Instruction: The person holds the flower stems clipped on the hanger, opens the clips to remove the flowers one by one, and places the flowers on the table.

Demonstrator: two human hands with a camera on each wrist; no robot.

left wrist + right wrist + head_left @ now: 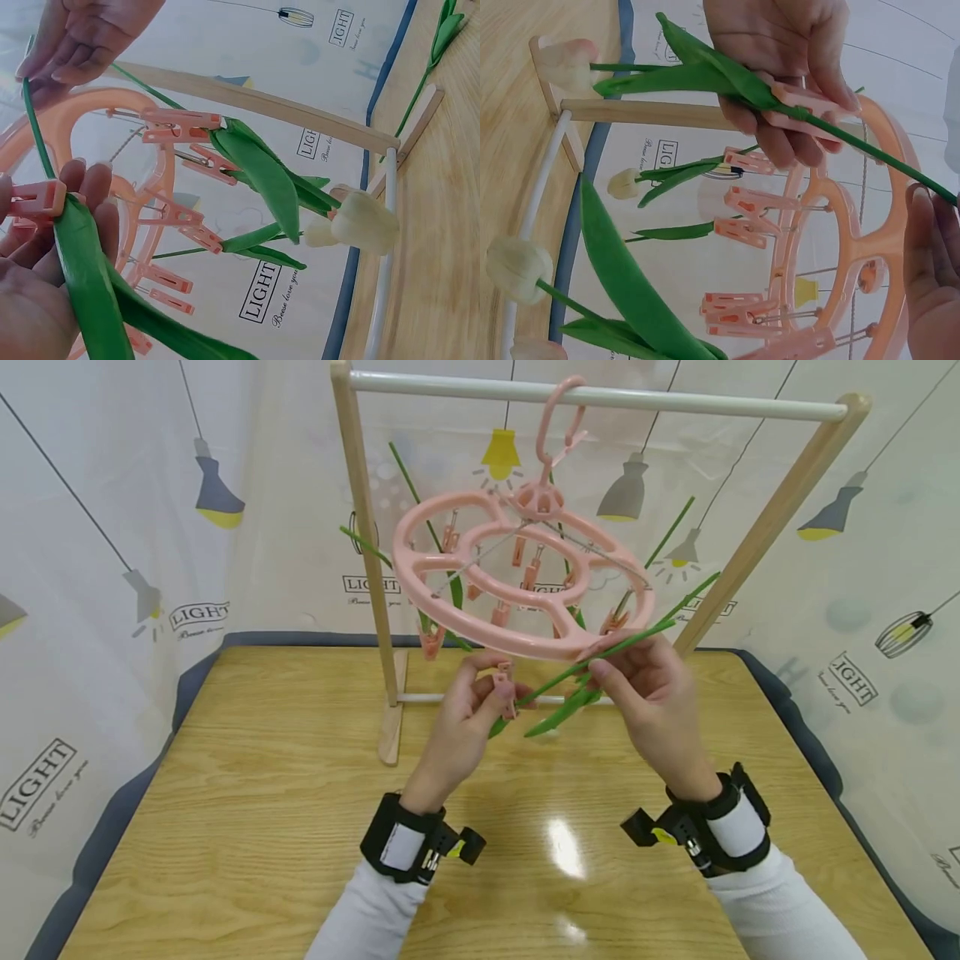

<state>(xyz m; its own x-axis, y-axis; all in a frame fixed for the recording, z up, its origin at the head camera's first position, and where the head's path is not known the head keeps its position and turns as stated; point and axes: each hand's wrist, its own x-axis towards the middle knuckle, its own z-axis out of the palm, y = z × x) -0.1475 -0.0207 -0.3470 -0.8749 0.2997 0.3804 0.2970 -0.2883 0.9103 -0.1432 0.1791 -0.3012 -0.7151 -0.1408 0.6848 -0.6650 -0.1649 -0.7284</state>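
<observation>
My left hand (468, 710) pinches a pink clothespin (810, 105) below the front of a pink oval clip hanger (480, 631). The clothespin sits around the green stem (885, 159) of an artificial tulip, just beside its leaves (88, 281). Between thumb and fingers, my right hand (660, 693) pinches the same stem farther along, under the hanger's right rim. This tulip's pale flower head (568, 64) points downward. Other tulips hang from clothespins around the hanger, one with a white head (366, 223).
The hanger's hook (555, 418) goes over the white top bar (450, 387) of a wooden stand (360, 527). A lower white bar (382, 300) joins its legs. Several more pink clothespins (739, 232) dangle. A wooden table (285, 827) lies below, with a printed curtain (285, 577) behind.
</observation>
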